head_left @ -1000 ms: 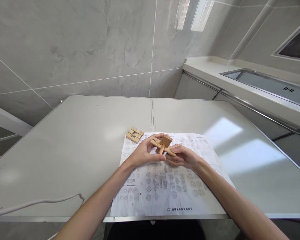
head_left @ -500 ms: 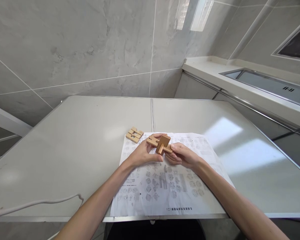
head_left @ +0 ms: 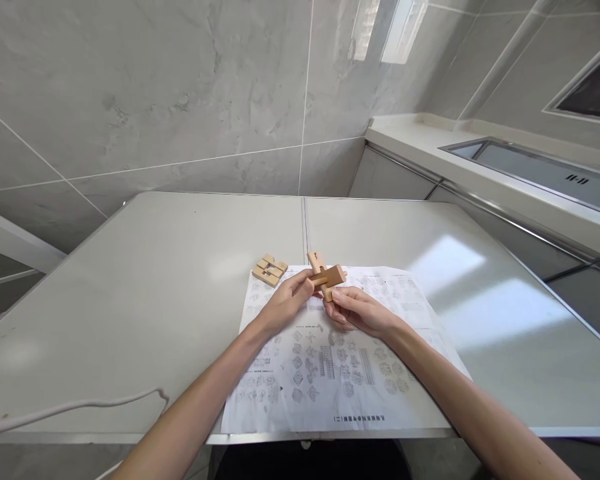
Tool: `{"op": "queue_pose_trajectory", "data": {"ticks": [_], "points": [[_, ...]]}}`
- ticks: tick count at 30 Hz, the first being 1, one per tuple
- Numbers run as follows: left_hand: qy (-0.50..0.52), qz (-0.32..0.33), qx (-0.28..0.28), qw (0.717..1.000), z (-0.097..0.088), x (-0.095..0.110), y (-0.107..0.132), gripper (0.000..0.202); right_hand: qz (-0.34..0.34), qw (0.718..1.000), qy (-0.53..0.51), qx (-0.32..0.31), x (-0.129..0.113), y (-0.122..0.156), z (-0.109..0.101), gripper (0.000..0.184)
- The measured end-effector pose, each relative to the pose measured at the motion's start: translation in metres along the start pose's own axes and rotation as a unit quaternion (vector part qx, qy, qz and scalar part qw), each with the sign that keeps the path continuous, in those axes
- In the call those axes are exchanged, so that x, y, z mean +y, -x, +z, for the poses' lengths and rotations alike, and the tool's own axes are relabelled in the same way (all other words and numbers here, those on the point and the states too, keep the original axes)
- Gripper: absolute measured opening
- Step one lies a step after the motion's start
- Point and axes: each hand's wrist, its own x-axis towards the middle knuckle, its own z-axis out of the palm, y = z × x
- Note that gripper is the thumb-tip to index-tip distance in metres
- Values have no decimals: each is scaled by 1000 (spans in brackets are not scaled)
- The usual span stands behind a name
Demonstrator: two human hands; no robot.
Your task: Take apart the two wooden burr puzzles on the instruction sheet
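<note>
Between my hands, above the printed sheet (head_left: 300, 413), is a wooden interlocking puzzle (head_left: 336, 275) made of crossed pieces. My left hand (head_left: 291, 300) pinches the end of one bar from the left. My right hand (head_left: 356, 309) grips the lower end of another piece, with the thumb on top and the other fingers curled beneath. A flat piece with a small dark marking points up and away from me. My fingers hide some of the joints. Beyond my left hand, a second set of light wooden pieces (head_left: 270, 269) lies flat at the sheet's upper left corner.
The sheet carries rows of small diagrams and rests on a pale table (head_left: 130, 300) with a seam across it. A white cable (head_left: 80, 404) runs along the lower left. A grey tiled wall (head_left: 180, 87) stands behind, and a counter (head_left: 410, 137) is at the right.
The puzzle has been turned in my hands, so its marked flat piece now points away instead of left. My left fingers have shifted from an open curl around it to a pinch on a bar.
</note>
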Motion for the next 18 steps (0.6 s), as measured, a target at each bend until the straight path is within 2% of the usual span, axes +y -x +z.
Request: {"op": "queue_pose_trajectory", "data": {"ticks": [4,8,15,18], "points": [[13,-22,14,1000,-3,-3,-1,59,-5,1000,-5,7,0,0,-1,39],[42,-31,26,998,-5,-4,-1,56,-8,1000,0,3,0,0,-1,40],[75,-26,-3,997,-6,-6,-1,61,-12,1000,-5,-12,-1,0,1,41],[105,-24,-21,994,-4,-4,-2,57,-15,999,-27,-23,-2,1,1,42]]}}
